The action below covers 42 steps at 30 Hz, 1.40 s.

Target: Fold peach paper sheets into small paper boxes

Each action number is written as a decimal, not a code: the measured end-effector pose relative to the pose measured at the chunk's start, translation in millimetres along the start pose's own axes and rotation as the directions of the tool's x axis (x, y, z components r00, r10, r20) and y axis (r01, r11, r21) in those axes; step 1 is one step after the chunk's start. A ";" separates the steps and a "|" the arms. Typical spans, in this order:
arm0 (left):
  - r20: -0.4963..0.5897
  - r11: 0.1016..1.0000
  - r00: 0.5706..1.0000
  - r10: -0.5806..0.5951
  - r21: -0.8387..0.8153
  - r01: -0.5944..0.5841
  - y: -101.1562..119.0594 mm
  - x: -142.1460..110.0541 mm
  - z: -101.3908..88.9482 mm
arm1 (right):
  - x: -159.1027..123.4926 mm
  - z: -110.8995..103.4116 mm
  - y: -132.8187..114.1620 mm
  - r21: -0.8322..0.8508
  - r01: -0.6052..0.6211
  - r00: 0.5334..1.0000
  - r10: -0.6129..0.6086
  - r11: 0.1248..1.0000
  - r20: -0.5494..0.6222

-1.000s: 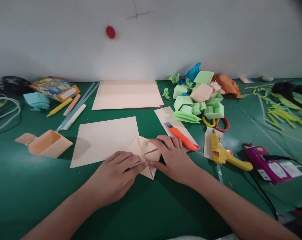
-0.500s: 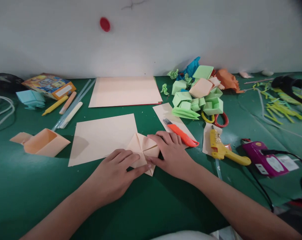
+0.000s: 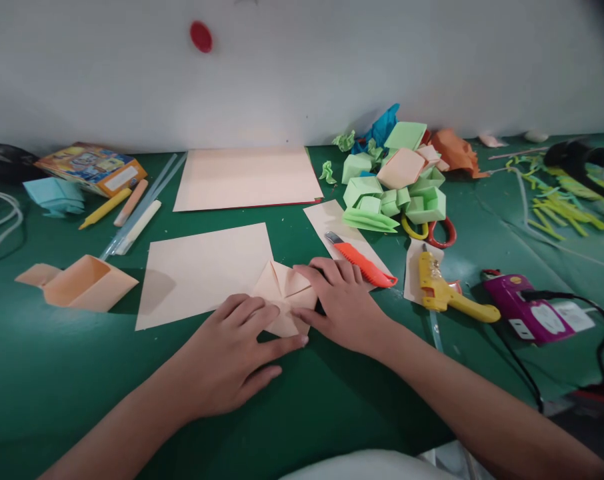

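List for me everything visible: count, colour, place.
table: 1, green, below
wall: 1, grey, behind
disc: 1, red, on wall
printed box: 1, multicoloured, left
folded piece: 1, light blue, left
marker: 1, yellow, left
sticks: 2, peach, white, left
rods: 2+, clear, left
paper box: 1, peach, left
folded paper: 1, peach, front centre
flat sheet: 1, peach, centre
paper stack: 1, peach, at wall
utility knife: 1, orange, right
paper strip: 1, peach, under knife
paper pile: many, multicoloured, back right
scissor handles: 2, yellow, red, right
glue gun: 1, yellow, right
socket block: 1, purple, right
paper shreds: many, lime, right
cables: several, white, black, sides
unclear items: 2, black, edges
left hand, right hand: 1 each, on folded paper
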<state>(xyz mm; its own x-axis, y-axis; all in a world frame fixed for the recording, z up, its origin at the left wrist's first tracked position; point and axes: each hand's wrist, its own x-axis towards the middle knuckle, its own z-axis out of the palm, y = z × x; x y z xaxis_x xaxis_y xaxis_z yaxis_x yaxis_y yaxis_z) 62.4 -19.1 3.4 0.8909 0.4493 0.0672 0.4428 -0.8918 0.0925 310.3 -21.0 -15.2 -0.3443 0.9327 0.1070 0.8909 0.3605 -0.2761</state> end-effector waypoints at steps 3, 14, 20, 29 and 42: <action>0.009 1.000 1.000 0.019 -0.009 -0.019 -0.3 -2.1 -1.9 | 0.0 -0.6 -0.3 -0.007 -0.001 1.000 0.001 1.000 0.005; 0.018 1.000 1.000 -0.018 -0.009 0.018 5.4 -1.8 -2.3 | -0.6 -1.1 -2.0 -0.020 -0.013 1.000 0.013 1.000 0.001; 0.019 0.997 0.997 -0.074 -0.020 0.074 9.3 -5.0 0.0 | -0.5 0.3 -2.3 -0.025 -0.023 1.000 0.023 0.999 -0.010; 0.038 0.998 0.998 -0.049 -0.029 0.050 9.2 -7.0 3.2 | 0.0 0.2 -3.4 -0.023 -0.023 1.000 0.022 0.999 -0.021; 0.004 0.997 0.997 -0.071 -0.043 0.072 8.2 -9.3 7.6 | 0.5 -0.1 -3.2 0.005 -0.025 0.999 0.025 1.000 -0.021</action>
<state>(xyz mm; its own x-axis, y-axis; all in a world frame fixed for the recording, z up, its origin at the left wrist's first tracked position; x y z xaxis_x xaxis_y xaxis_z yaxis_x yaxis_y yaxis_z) 58.6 -31.0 -4.1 0.8574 0.5116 0.0564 0.5006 -0.8544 0.1394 307.3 -21.7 -14.2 -0.3153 0.9414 0.1199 0.8979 0.3368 -0.2833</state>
